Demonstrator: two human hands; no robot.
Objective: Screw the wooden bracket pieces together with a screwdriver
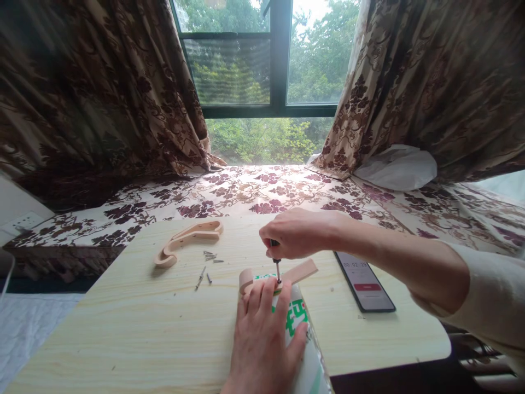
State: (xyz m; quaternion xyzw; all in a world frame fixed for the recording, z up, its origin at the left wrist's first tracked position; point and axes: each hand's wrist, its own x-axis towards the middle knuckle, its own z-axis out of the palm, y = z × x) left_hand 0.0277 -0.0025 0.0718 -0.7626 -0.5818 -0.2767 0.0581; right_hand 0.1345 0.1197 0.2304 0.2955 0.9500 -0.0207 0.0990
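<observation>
R hand (293,232) closed in a fist round a screwdriver (278,269), handle mostly hidden in the fingers, shaft pointing down, approx upright. Its tip meets a pale bent wood piece (301,270), which lies on a white packet w/ green print (309,331) at the counter's near edge, R of centre. L hand (266,328) is palm down on the packet, fingers straight & a bit spread, fingertips over the mid part of the wood piece, either side of the screwdriver tip; thumb out to the R on the print. The wood's curled end shows L of the fingers; its straight end sticks out R, tilted up.

On the counter (135,314), nr the far L corner: a 2nd bent wood piece, hook-shaped (192,235), well apart from both hands. Btwn it & the packet, loose screws (210,255): a small cluster, plus a couple more just nearer. Phone (365,287) lies face up nr the R edge, under the R forearm's line, screen on w/ timer digits & a red button.

Past the far edge: floral cover (266,191), white plastic bag (397,168) to the R, patterned curtains (151,82) either side of a window (280,65), trees outside.
</observation>
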